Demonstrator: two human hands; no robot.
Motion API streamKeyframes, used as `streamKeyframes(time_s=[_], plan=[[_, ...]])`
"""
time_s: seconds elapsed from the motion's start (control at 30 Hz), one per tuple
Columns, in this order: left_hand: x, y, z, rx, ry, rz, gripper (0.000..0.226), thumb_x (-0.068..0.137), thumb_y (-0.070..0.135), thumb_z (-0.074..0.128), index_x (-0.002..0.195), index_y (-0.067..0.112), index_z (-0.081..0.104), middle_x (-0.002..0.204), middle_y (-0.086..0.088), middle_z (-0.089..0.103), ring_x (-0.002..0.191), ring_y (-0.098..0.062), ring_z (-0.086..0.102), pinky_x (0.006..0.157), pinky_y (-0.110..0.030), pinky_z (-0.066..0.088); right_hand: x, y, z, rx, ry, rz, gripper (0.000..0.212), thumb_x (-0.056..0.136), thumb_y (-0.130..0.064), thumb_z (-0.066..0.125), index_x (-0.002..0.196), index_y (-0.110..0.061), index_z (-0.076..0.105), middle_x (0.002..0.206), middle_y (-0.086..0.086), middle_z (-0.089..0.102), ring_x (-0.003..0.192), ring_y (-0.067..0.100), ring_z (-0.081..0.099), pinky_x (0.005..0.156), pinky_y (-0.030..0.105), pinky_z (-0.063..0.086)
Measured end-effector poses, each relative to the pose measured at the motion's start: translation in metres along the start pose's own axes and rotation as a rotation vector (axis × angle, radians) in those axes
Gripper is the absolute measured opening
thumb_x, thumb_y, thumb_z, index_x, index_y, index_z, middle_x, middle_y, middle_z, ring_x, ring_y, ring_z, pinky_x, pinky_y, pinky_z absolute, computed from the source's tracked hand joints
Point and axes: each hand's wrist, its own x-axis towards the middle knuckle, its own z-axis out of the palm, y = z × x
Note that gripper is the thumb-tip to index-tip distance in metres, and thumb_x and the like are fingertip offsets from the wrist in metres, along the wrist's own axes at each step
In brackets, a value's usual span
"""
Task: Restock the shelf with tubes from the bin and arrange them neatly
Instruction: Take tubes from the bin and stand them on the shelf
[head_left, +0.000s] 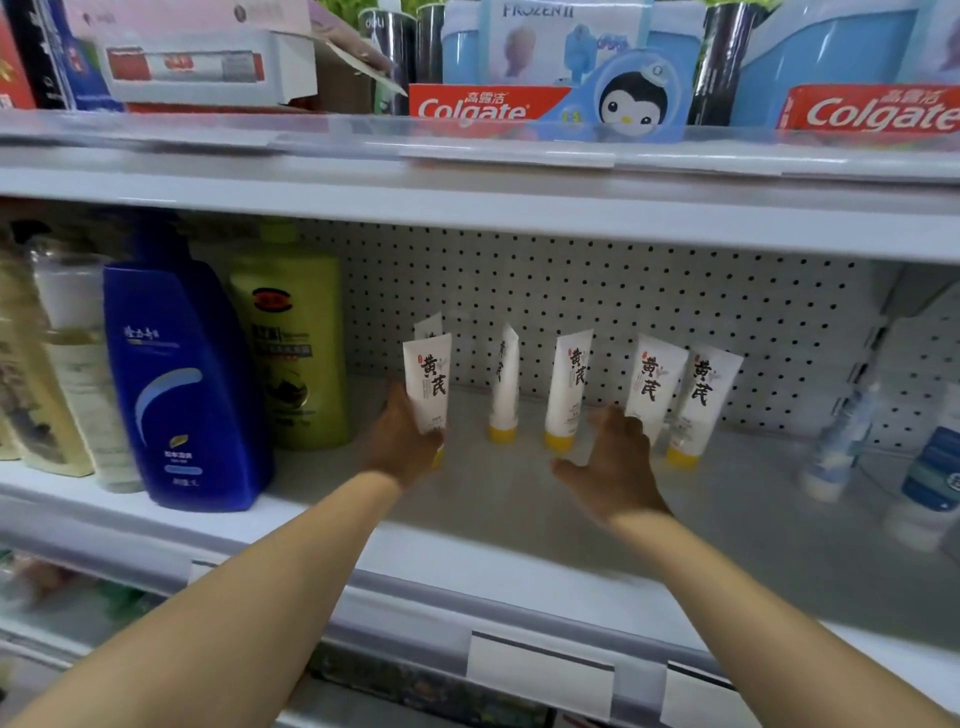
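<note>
On the middle shelf, white tubes with yellow caps stand cap-down before the pegboard back.
Left hand grips the leftmost tube, beside the green bottle; right hand, fingers spread and relaxed, touches another tube, with two more tubes between them.

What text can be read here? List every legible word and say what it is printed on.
"Colgate" with "高露洁": red toothpaste box, upper shelf, centre.
"Colgate" with "高露洁": second red box, upper shelf, right.
"FROZEN II": blue pack behind the centre box.
"deli": dark canister.
"黄芪": white tubes with yellow caps, such as the one the left hand grips.
Blue bottle, green bottle: print too blurred.
</note>
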Motion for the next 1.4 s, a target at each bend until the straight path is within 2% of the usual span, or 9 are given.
streamKeyframes(time_s=[0.3,0.53,0.6,0.7,0.87,1.07,1.17,1.27,1.4], plan=[[0.000,0.005,-0.003,0.064,-0.023,-0.023,0.064,0.077,0.010,0.071,0.129,0.002,0.036,0.132,-0.017,0.051,0.121,-0.034,0.050,0.091,-0.035,0.044,-0.023,-0.007,0.010,-0.087,-0.090,0.030,0.058,0.081,-0.029,0.066,0.128,-0.014,0.034,0.129,0.007,0.035,0.125,0.026,0.034,0.096,0.036,0.040],[-0.027,0.014,-0.048,0.189,-0.090,-0.148,0.073,0.086,0.035,0.062,0.142,0.003,0.027,0.144,-0.017,0.039,0.130,-0.032,0.041,0.106,-0.037,0.038,-0.059,-0.038,0.011,-0.177,-0.206,-0.058,0.061,0.082,-0.033,0.067,0.132,-0.017,0.035,0.130,0.009,0.033,0.126,0.027,0.032,0.103,0.037,0.037],[-0.040,0.015,-0.070,0.186,-0.070,-0.128,0.062,0.088,0.033,0.060,0.137,0.003,0.038,0.137,-0.018,0.047,0.122,-0.032,0.049,0.101,-0.037,0.043,-0.074,-0.054,0.015,-0.209,-0.254,-0.104,0.061,0.083,-0.034,0.065,0.133,-0.017,0.035,0.130,0.008,0.033,0.126,0.027,0.032,0.103,0.039,0.038],[-0.062,0.016,-0.109,0.207,-0.026,-0.064,0.045,0.089,0.033,0.058,0.119,0.001,0.051,0.118,-0.015,0.058,0.101,-0.028,0.056,0.081,-0.034,0.049,-0.097,-0.081,0.027,-0.244,-0.312,-0.178,0.060,0.083,-0.036,0.063,0.132,-0.017,0.035,0.132,0.008,0.032,0.127,0.028,0.029,0.101,0.039,0.039],[-0.106,-0.006,-0.174,0.265,-0.002,0.034,0.043,0.085,0.030,0.064,0.121,0.011,0.049,0.119,-0.008,0.056,0.107,-0.023,0.054,0.087,-0.031,0.045,-0.138,-0.128,0.061,-0.244,-0.363,-0.318,0.059,0.082,-0.036,0.065,0.129,-0.014,0.038,0.134,0.009,0.033,0.127,0.029,0.027,0.103,0.039,0.036],[-0.172,-0.076,-0.244,0.369,-0.014,-0.158,0.042,0.083,0.030,0.065,0.119,0.017,0.047,0.114,-0.006,0.059,0.103,-0.025,0.057,0.090,-0.037,0.048,-0.199,-0.176,0.118,-0.177,-0.446,-0.457,0.061,0.080,-0.036,0.065,0.131,-0.016,0.039,0.134,0.008,0.034,0.128,0.027,0.029,0.104,0.039,0.036],[-0.206,-0.116,-0.272,0.422,-0.043,-0.247,0.040,0.086,0.029,0.063,0.119,0.013,0.047,0.111,-0.005,0.057,0.105,-0.025,0.055,0.083,-0.031,0.045,-0.231,-0.189,0.152,-0.171,-0.533,-0.491,0.060,0.080,-0.034,0.066,0.131,-0.014,0.039,0.133,0.009,0.034,0.127,0.029,0.031,0.103,0.039,0.037],[-0.238,-0.158,-0.291,0.435,-0.078,-0.351,0.041,0.088,0.027,0.061,0.123,0.011,0.044,0.118,-0.009,0.054,0.105,-0.028,0.054,0.087,-0.037,0.048,-0.259,-0.194,0.189,-0.210,-0.638,-0.523,0.057,0.083,-0.035,0.064,0.129,-0.013,0.039,0.131,0.010,0.032,0.124,0.031,0.031,0.098,0.036,0.036],[-0.273,-0.217,-0.304,0.420,-0.086,-0.515,0.039,0.087,0.027,0.061,0.119,0.010,0.046,0.118,-0.013,0.056,0.103,-0.030,0.056,0.086,-0.039,0.050,-0.286,-0.193,0.233,-0.284,-0.782,-0.561,0.059,0.083,-0.036,0.063,0.130,-0.009,0.038,0.132,0.015,0.031,0.125,0.034,0.030,0.100,0.038,0.034]])
